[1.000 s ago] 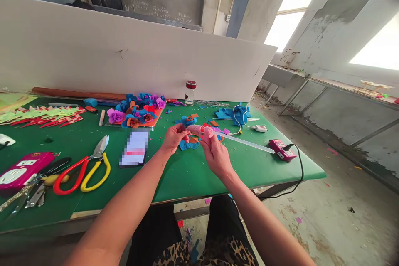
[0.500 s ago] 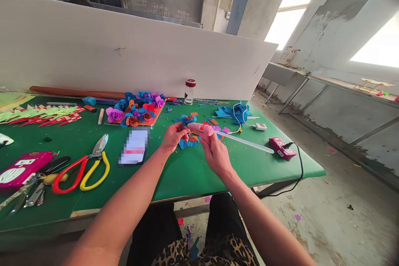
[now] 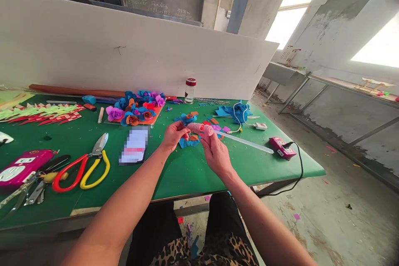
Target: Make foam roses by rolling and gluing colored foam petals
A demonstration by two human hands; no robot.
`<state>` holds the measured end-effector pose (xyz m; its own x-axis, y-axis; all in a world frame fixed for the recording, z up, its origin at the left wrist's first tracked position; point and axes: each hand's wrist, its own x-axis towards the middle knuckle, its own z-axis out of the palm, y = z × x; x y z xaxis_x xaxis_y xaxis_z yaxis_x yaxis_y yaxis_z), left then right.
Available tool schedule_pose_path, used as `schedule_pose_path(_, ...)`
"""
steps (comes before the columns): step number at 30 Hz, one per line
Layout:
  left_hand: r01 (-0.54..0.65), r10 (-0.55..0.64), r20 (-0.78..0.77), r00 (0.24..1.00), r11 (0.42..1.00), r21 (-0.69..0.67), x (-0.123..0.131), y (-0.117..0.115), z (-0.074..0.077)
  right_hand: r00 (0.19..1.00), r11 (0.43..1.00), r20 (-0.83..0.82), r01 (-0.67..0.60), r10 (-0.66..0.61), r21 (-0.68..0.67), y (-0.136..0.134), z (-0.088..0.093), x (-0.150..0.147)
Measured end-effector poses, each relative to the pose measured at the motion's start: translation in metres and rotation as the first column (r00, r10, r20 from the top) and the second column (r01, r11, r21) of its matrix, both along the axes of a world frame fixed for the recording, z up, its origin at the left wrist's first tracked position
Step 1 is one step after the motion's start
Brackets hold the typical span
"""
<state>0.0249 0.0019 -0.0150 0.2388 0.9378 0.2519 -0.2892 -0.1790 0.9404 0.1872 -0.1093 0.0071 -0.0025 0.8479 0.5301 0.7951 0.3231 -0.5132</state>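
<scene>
A pink rolled piece [image 3: 208, 130] sits at the fingertips of my right hand [image 3: 215, 149], whose fingers are closed on it. From there a long translucent stick [image 3: 246, 143] points right toward a pink power socket. My left hand [image 3: 174, 136] is closed too, pinching the left end of a pink object [image 3: 195, 126] that reaches across to my right hand. Exactly how the pink parts join is too small to tell. Blue petals [image 3: 189, 143] and orange and purple paper pieces lie on the table just beyond and beneath both hands.
On the green table [image 3: 174, 178] are red-and-yellow scissors [image 3: 100, 143], a phone [image 3: 134, 146], paper flowers [image 3: 134, 108], a lidded jar [image 3: 189, 91], a pink socket [image 3: 282, 148] with a black cable, and blue crumpled paper [image 3: 240, 112]. A white board [image 3: 124, 58] stands behind.
</scene>
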Motion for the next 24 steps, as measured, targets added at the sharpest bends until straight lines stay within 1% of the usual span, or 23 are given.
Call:
schedule_pose_path(10,0.011,-0.011,0.001,1.0,1.0,0.011,0.0006,-0.0023,0.0033,1.0,1.0,-0.004,-0.005,0.005,0.001,0.0013,0.0012,0.0001)
schedule_pose_path(16,0.009,-0.009,0.0,1.0,1.0,0.006,0.0008,-0.0021,0.0031,1.0,0.999,-0.005,0.001,-0.001,-0.035,-0.0004,0.0005,0.0002)
schedule_pose_path(24,0.002,-0.002,-0.012,1.0,1.0,0.015,0.0013,-0.0018,0.0023,0.999,1.0,-0.036,-0.015,0.014,-0.004,0.002,0.0035,-0.0025)
